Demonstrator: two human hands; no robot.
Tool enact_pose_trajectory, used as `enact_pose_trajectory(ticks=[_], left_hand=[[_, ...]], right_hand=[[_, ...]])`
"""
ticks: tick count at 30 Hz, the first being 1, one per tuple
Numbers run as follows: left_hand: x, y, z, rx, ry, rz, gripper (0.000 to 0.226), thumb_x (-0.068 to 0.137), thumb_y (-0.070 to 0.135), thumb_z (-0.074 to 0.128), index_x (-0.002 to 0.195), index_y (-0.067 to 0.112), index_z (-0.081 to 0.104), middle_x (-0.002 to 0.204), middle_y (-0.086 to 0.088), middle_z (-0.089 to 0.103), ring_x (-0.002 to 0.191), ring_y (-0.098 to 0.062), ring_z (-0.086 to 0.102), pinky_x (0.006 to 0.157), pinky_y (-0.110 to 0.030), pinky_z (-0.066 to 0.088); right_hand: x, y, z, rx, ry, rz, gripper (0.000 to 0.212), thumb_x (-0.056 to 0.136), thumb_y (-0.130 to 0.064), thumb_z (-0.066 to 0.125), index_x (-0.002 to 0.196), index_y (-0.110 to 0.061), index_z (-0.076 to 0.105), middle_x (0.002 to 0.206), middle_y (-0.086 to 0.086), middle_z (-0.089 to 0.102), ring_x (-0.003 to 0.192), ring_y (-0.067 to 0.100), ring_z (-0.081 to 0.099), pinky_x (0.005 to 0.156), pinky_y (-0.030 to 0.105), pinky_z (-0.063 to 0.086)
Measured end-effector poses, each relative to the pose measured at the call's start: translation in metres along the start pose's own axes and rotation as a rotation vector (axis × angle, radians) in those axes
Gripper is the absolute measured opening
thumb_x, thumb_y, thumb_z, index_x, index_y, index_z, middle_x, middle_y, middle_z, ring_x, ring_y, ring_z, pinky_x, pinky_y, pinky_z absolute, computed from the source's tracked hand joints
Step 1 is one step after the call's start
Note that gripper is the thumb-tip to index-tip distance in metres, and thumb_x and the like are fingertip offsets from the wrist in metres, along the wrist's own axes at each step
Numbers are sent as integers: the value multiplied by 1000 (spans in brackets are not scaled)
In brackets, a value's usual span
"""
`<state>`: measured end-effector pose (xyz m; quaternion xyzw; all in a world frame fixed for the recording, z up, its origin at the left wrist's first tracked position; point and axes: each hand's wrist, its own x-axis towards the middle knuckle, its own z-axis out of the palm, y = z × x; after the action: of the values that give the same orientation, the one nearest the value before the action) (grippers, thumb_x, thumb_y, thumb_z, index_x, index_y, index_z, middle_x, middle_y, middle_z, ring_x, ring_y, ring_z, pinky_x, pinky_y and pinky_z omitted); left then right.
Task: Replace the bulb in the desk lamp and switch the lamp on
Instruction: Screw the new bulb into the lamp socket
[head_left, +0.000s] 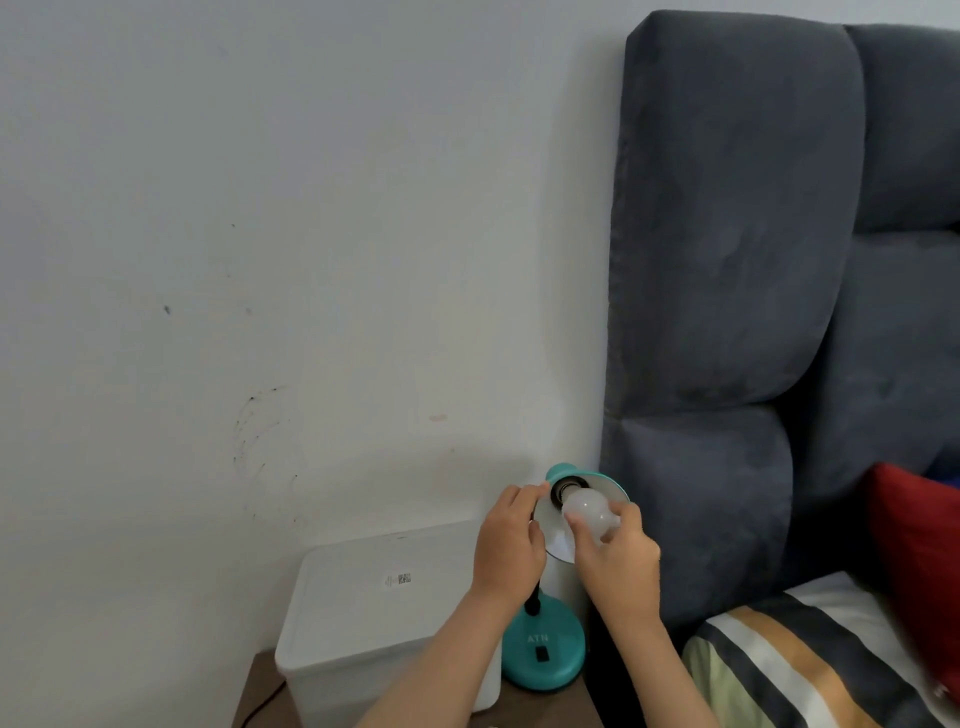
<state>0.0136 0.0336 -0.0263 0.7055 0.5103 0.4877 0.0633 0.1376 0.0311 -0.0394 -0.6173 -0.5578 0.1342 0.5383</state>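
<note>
1. A plain white wall (260, 234) fills the space above and to the left of both hands.
2. A dark grey padded headboard (737, 249) rises above and to the right of the right hand, against the wall.
3. A bed (810, 670) with striped bedding lies below and to the right of the right hand; a red cushion (914, 561) leans on it further right.
4. A white lidded plastic box (374, 613) sits on the brown table (260, 691), just left of and below the left hand.
5. A teal desk lamp (545, 654) stands on the table beside the box, its round base below and between the two wrists. Its shade (556, 543) tilts open toward the viewer, between the two hands.
6. The left hand (511, 545) is closed around the left rim of the shade, fingers curled over the edge.
7. The right hand (621, 558) grips a frosted white bulb (589, 514) with thumb and fingertips.
8. The bulb sits inside the shade, just above and left of the right hand, its neck pointing at the dark socket (566, 488). Whether it is seated in the socket cannot be told.
</note>
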Motion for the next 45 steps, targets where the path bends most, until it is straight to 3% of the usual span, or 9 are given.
enact_pose_trajectory(ticks=[4, 11, 14, 19, 24, 32, 37, 42, 45], left_hand=[[-1, 0, -1, 4, 2, -7, 48, 82, -7, 47, 120, 22, 55, 107, 4, 57, 90, -7, 57, 79, -17, 49], [0, 0, -1, -5, 11, -14, 47, 83, -6, 49, 119, 24, 55, 107, 5, 57, 90, -7, 57, 80, -22, 52], [0, 0, -1, -5, 10, -16, 47, 83, -6, 48, 119, 24, 55, 107, 5, 57, 89, -7, 57, 80, -21, 52], [0, 0, -1, -12, 14, -19, 48, 81, -7, 47, 118, 23, 56, 104, 2, 58, 88, -10, 58, 80, -25, 52], [0, -1, 0, -8, 19, -16, 48, 81, -7, 48, 118, 23, 55, 105, 3, 58, 90, -9, 58, 81, -24, 52], [-1, -1, 1, -11, 13, -22, 47, 82, -5, 47, 118, 23, 55, 106, 2, 58, 91, -11, 58, 80, -25, 53], [0, -3, 0, -19, 17, -37, 47, 81, -6, 48, 116, 25, 56, 106, 5, 58, 89, -9, 58, 80, -27, 53], [0, -2, 0, -17, 13, -32, 46, 81, -6, 48, 117, 23, 55, 105, 3, 58, 88, -11, 58, 79, -28, 53], [1, 0, 1, -17, 19, -30, 46, 81, -6, 48, 117, 23, 56, 105, 2, 58, 88, -11, 58, 79, -28, 53]], right_hand=[[0, -3, 3, -68, 15, -20, 52, 77, -46, 68, 104, -5, 50, 78, 14, 67, 68, 29, 64, 51, 32, 49], [-12, 6, 10, -191, 6, -318, 43, 79, -17, 71, 118, -21, 54, 130, 18, 42, 84, 33, 65, 60, 36, 59], [-11, 11, 9, -127, -20, -314, 48, 76, -13, 73, 121, -18, 56, 120, 16, 51, 82, 29, 65, 58, 30, 56], [-3, 3, 8, -112, 46, -120, 45, 77, -31, 72, 107, -3, 54, 96, 18, 60, 71, 34, 64, 54, 30, 47], [-12, 4, 13, -119, -4, -276, 45, 83, -19, 65, 125, -23, 48, 132, 9, 39, 80, 26, 65, 62, 37, 59], [-4, -1, 8, -86, 46, -63, 44, 83, -38, 64, 100, -1, 48, 93, 21, 61, 71, 33, 62, 52, 30, 44], [-9, 4, 10, -77, -50, -256, 54, 81, -20, 69, 128, -15, 44, 128, 10, 37, 92, 18, 56, 71, 27, 50], [-9, 8, 11, -58, -29, -219, 48, 80, -19, 70, 124, -13, 53, 109, 15, 53, 75, 29, 65, 60, 32, 55], [-7, 4, 13, -96, -31, -200, 48, 83, -22, 66, 125, -6, 49, 117, 20, 53, 83, 33, 66, 64, 33, 54]])
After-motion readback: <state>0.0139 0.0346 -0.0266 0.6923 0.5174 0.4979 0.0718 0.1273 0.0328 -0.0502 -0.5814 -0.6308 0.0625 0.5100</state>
